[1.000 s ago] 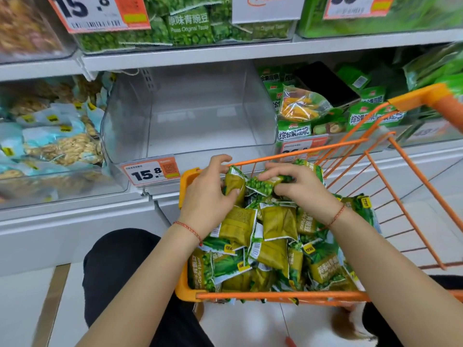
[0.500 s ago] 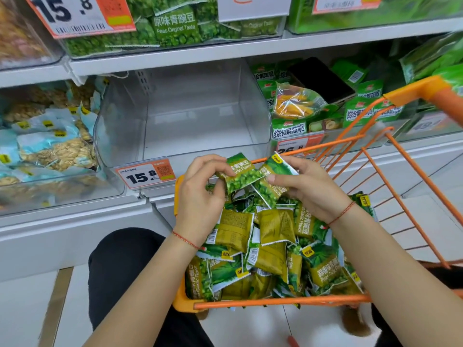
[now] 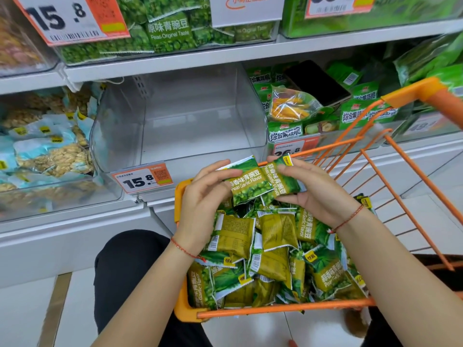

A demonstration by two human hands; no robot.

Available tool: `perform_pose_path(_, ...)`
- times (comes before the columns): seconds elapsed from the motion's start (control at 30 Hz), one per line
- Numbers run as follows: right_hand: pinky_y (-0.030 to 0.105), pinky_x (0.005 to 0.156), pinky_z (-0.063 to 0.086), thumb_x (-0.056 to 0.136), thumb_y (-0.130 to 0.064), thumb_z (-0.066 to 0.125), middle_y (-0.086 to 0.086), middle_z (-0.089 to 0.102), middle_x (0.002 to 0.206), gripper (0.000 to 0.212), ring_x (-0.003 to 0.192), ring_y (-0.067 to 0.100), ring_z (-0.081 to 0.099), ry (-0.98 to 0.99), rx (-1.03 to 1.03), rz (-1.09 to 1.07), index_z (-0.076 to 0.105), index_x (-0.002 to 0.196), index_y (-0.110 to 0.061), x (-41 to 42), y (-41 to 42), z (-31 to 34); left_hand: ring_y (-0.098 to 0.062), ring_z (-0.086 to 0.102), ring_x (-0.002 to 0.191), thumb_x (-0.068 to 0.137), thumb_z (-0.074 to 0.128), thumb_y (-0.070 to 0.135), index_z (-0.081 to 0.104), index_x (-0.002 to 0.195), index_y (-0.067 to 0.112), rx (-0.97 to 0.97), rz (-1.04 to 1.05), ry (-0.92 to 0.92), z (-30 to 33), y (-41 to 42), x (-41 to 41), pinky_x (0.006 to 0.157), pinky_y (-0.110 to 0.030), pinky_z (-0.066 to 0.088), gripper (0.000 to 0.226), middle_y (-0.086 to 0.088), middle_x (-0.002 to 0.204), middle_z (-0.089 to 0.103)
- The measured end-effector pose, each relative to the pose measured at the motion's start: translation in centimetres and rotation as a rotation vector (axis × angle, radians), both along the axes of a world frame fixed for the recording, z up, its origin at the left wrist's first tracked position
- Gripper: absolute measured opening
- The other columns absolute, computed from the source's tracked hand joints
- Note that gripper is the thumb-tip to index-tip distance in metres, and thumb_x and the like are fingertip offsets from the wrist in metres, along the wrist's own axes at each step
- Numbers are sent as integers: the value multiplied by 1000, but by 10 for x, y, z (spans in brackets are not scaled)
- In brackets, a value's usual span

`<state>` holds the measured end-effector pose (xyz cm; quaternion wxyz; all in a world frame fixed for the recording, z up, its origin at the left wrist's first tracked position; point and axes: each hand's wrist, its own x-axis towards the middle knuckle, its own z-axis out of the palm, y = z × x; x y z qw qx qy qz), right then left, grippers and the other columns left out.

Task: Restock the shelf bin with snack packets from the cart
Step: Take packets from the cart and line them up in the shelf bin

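Note:
My left hand (image 3: 203,204) grips a green garlic-pea packet (image 3: 248,184) by its left edge, just above the orange cart (image 3: 275,309). Beside it my right hand (image 3: 313,191) pinches a second green packet (image 3: 283,179), and the two packets touch edge to edge. Under both hands the cart holds a heap of several more pea packets (image 3: 275,251), some face down and olive coloured. The clear shelf bin (image 3: 180,121) stands straight behind the hands with nothing inside. A 15.8 price tag (image 3: 142,177) hangs on its front lip.
Left of the bin a clear bin holds blue nut packets (image 3: 47,151). To the right are green vegetable-crisp packets (image 3: 300,113) with a black phone (image 3: 317,82) on top. The shelf above carries original pea packets (image 3: 170,28). My dark-clothed knee (image 3: 125,271) is by the cart's left side.
Both hands have lifted a packet each out of the heap and turned them face up, side by side, above the cart's far edge.

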<state>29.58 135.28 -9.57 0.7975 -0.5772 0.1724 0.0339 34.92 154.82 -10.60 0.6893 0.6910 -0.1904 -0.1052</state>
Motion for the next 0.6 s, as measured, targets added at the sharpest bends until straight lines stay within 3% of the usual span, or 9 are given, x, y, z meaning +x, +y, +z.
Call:
perform_pose_path(0.13,27,76,55,84,12,54,8,65,116,55,98,17,65,-51,-41,100,55,130,-18,-2,2,-3,-12,65,97,82,69,7,67,98,25,59,39,-12,4,-9,-1,77,-21,52,24,1,126,56)
perform_pose_path(0.27,24,74,55,82,11,61,4,60,122,59,86,11,66,-57,-65,-23,48,135,-11,2,3,-6,-7,68,89,80,68,-4,49,124,21,-62,67,114,12,-16,1,71,-19,53,54,5,121,59)
perform_pose_path(0.4,16,65,51,85,2,61,-2,68,88,35,74,4,64,-80,-4,-107,57,119,-2,0,1,0,-13,67,93,78,70,-4,51,119,22,-84,37,146,15,-24,8,81,-26,54,52,-1,102,71)
perform_pose_path(0.5,17,62,52,93,-15,53,0,70,101,21,88,8,66,-69,90,-115,60,113,-10,-1,2,4,-12,66,94,77,73,0,56,110,24,-38,16,102,16,-34,5,87,-30,53,44,1,100,71)
perform_pose_path(0.6,31,75,58,90,-35,50,7,67,116,43,104,18,65,-62,187,-74,56,125,-11,-2,4,4,-9,64,92,74,78,8,57,107,22,23,81,43,14,-42,3,83,-20,52,41,5,100,68)
